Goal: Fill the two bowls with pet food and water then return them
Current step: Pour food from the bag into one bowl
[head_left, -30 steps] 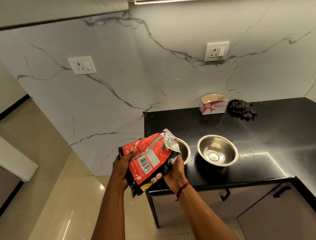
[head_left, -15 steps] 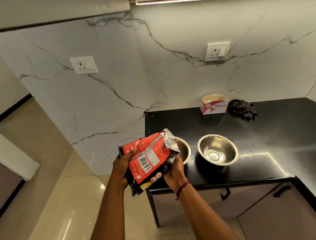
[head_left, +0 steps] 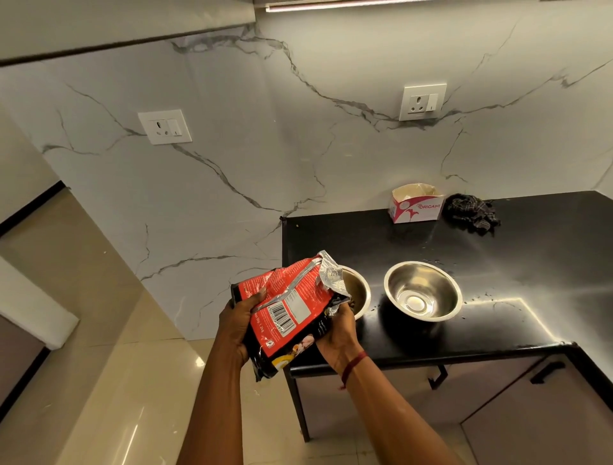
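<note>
A warm strip light (head_left: 381, 4) under the cabinet, right at the top edge, does most of the work. The marble wall (head_left: 265, 149) below it is evenly lit and a touch yellowish. The glossy black tabletop (head_left: 547, 265) throws back a thin bright line near its front corner, and the steel bowl on the right (head_left: 423, 292) glints at its base. A small hot spot sits on the floor tiles (head_left: 132, 381). Straight edges bow towards the borders of the view. Focus is slightly soft, with no motion smear.
</note>
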